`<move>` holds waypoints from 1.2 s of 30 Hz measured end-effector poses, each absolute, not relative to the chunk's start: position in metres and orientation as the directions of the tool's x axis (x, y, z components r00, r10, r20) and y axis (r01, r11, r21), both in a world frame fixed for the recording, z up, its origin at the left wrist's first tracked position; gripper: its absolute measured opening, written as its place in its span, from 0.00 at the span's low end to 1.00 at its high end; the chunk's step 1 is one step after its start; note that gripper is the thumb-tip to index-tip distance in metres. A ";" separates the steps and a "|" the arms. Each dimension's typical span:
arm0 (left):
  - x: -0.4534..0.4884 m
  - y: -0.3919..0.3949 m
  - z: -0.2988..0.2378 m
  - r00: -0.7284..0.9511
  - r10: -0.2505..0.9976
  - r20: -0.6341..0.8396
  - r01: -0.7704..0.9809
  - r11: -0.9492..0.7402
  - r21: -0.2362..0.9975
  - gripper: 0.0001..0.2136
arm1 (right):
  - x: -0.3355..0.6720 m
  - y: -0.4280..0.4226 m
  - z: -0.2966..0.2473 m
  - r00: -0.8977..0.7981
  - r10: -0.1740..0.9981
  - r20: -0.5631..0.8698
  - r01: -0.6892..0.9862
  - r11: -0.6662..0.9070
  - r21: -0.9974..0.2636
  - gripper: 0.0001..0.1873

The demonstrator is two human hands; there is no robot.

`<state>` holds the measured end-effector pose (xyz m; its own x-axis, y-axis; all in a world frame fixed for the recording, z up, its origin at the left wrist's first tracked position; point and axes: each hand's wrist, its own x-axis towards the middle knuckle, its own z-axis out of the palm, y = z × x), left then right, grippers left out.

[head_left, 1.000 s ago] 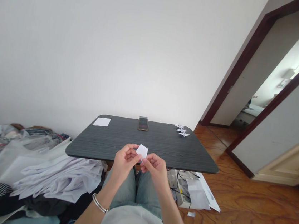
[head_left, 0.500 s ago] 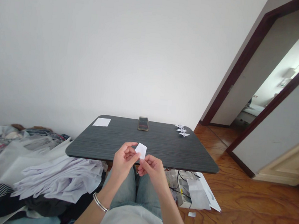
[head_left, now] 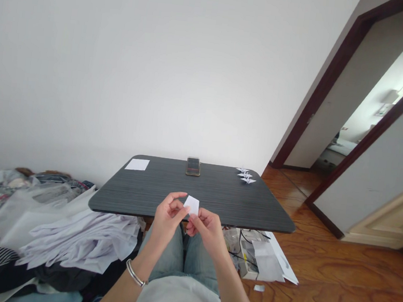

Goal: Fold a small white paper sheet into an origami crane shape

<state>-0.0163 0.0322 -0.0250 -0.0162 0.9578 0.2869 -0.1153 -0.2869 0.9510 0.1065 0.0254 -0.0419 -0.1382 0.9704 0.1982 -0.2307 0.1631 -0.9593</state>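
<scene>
A small folded piece of white paper (head_left: 192,204) is held between both hands, above the near edge of the dark table (head_left: 124,190). My left hand (head_left: 169,212) pinches its left side with thumb and fingers, the index finger stretched along behind it. At its lower right corner, my right hand (head_left: 205,225) grips with thumb and fingertips. Several white paper cranes (head_left: 245,175) stand in a row at the table's far right. A flat white sheet of paper (head_left: 137,164) lies at the far left.
A phone (head_left: 193,166) leans upright at the table's back edge, before the white wall. Piled clothes (head_left: 78,239) and plastic bags lie to the left. Below the table on the right are a white box (head_left: 249,268), cables and papers on the wooden floor (head_left: 335,282).
The folded paper has shifted very slightly to the right and down and turned a little. Both hands keep their pinch on it.
</scene>
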 end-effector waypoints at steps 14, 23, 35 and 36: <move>-0.023 0.034 -0.021 -0.100 0.946 0.309 -0.147 -0.321 0.936 0.12 | 0.117 0.027 -0.047 -0.172 0.932 0.319 -0.254 0.271 -0.928 0.14; -0.018 0.029 -0.017 0.066 0.962 0.265 -0.194 -0.248 0.949 0.10 | 0.119 0.026 -0.042 -0.111 0.912 0.395 -0.317 0.344 -0.884 0.12; -0.020 0.029 -0.020 0.095 0.953 0.286 -0.153 -0.270 0.951 0.11 | 0.120 0.020 -0.034 -0.121 0.934 0.336 -0.340 0.279 -0.898 0.12; -0.020 0.029 -0.020 0.092 0.954 0.285 -0.152 -0.270 0.951 0.11 | 0.120 0.020 -0.034 -0.123 0.936 0.330 -0.336 0.274 -0.901 0.12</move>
<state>-0.0198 0.0292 -0.0197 0.0922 0.9540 0.2853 -0.1519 -0.2697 0.9509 0.1203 0.0197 -0.0337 -0.1234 0.9358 0.3302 -0.3356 0.2738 -0.9013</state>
